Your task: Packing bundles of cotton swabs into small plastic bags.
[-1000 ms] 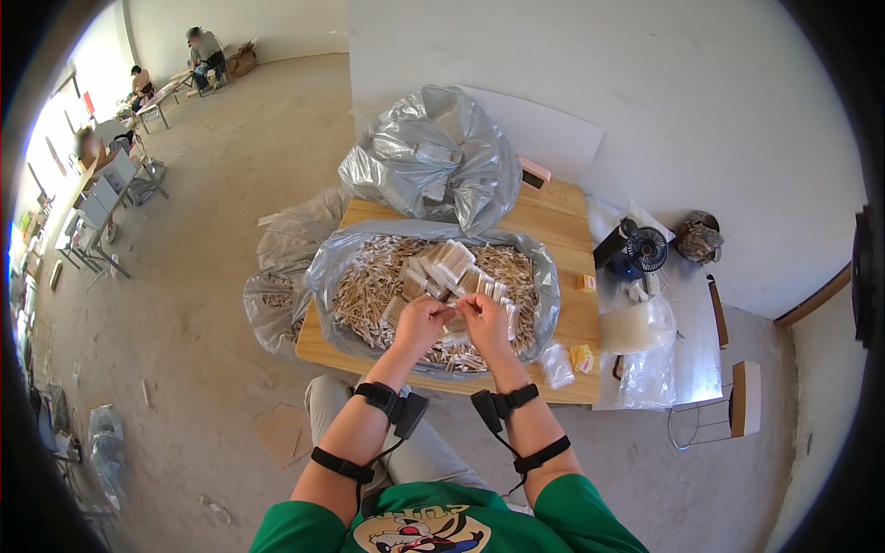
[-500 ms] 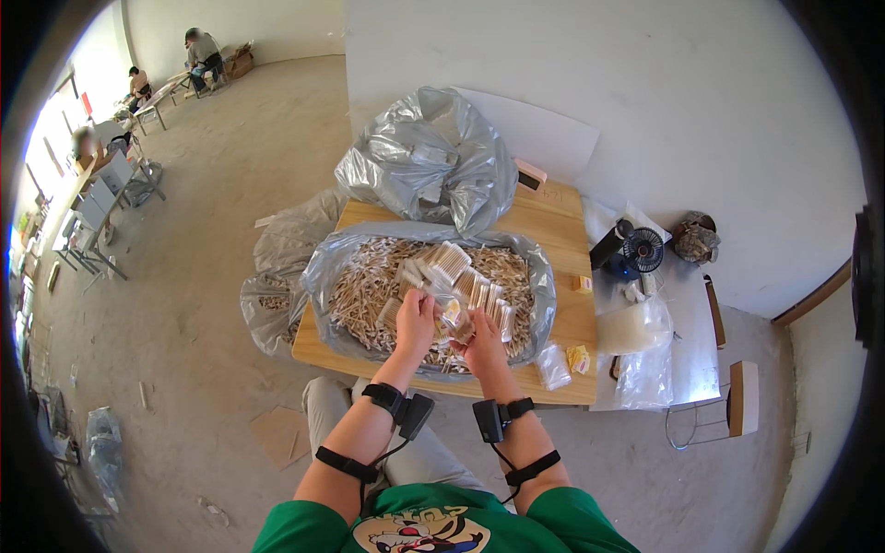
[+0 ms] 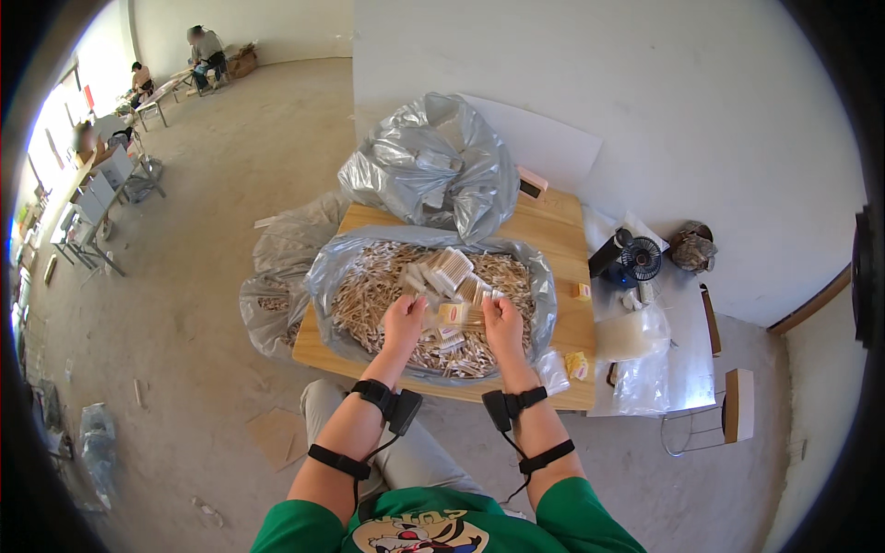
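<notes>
The left hand (image 3: 403, 324) and right hand (image 3: 502, 326) pinch opposite ends of a clear plastic swab packet (image 3: 472, 319) (yellow card (image 3: 453, 314) showing) above the grey-plastic-lined container (image 3: 545, 293); light, even tension should keep the packet flat.

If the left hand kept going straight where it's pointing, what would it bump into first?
Probably the heap of cotton swab bundles, just ahead of the left hand, though I can't tell whether it would pass above them.
</notes>
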A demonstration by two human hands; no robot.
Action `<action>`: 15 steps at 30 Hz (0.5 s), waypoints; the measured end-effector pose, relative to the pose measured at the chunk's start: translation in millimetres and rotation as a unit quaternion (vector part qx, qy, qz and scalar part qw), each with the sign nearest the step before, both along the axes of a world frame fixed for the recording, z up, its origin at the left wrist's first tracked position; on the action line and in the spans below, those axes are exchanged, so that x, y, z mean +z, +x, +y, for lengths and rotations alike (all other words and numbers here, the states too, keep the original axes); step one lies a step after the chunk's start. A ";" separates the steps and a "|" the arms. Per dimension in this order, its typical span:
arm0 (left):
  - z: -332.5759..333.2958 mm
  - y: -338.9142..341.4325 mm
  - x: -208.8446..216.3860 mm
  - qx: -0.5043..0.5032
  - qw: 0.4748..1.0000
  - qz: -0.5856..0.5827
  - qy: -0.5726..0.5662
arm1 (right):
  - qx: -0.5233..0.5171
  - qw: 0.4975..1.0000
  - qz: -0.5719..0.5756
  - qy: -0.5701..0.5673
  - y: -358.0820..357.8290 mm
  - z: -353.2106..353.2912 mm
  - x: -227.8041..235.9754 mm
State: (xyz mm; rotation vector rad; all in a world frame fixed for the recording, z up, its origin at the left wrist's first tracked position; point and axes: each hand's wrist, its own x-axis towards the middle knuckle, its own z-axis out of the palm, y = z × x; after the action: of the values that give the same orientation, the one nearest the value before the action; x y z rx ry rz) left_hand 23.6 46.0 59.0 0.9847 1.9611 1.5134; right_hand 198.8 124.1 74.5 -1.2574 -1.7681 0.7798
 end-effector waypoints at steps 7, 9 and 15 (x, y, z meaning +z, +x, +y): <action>12.7 -15.5 -1.7 0.052 0.995 -0.080 0.026 | -0.052 0.997 -0.036 0.047 18.7 60.3 26.0; 10.0 -16.9 6.3 0.054 0.996 -0.069 0.022 | -0.071 0.996 -0.045 0.037 18.3 66.1 32.9; 6.3 -10.4 18.5 0.057 0.990 0.080 0.103 | 0.094 0.993 0.039 0.067 -4.3 31.2 15.4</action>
State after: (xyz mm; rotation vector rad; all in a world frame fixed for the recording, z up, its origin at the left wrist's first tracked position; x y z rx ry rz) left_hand 13.2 52.3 77.5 1.1281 2.0309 1.7779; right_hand 194.5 155.4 89.9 -0.9698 -1.8614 0.7896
